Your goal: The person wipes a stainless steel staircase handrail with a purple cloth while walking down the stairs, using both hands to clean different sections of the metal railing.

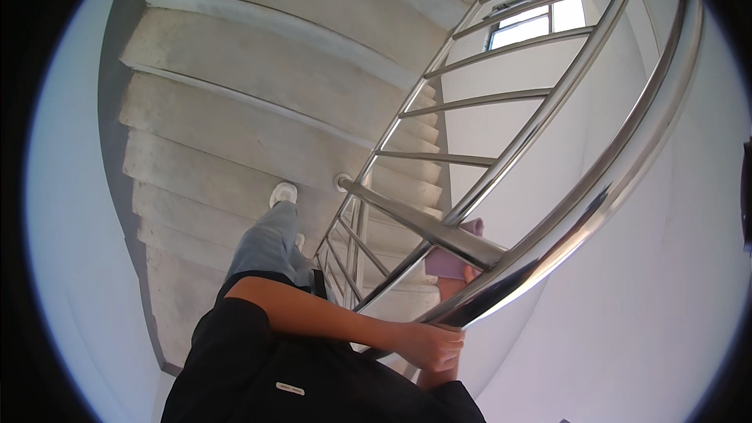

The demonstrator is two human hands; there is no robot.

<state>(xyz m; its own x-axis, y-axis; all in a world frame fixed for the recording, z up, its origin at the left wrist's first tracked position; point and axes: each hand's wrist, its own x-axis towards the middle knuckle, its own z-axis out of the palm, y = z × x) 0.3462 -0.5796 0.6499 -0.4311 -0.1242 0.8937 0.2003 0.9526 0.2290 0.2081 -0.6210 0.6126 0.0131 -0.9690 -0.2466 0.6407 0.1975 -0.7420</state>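
Observation:
A thick stainless-steel handrail [573, 226] curves up along the right side of the staircase. My left hand [432, 345] is closed round its lower stretch, with the left forearm crossing in front of my body. My right arm passes beyond the rail, and my right hand [468, 274], mostly hidden behind the handrail and the post, holds a purple cloth [445, 264]. That cloth is beside the upper part of a steel post [405, 208], and a fold of it shows on the post's far side. Whether it touches the post cannot be told.
Grey concrete steps [252, 88] spread ahead and to the left, beside a white wall [64, 188]. Steel crossbars [476, 100] fill the railing. Beyond it, another flight of stairs [405, 179] shows, and a window [534, 17] is at upper right. My white shoe [284, 193] stands on a step.

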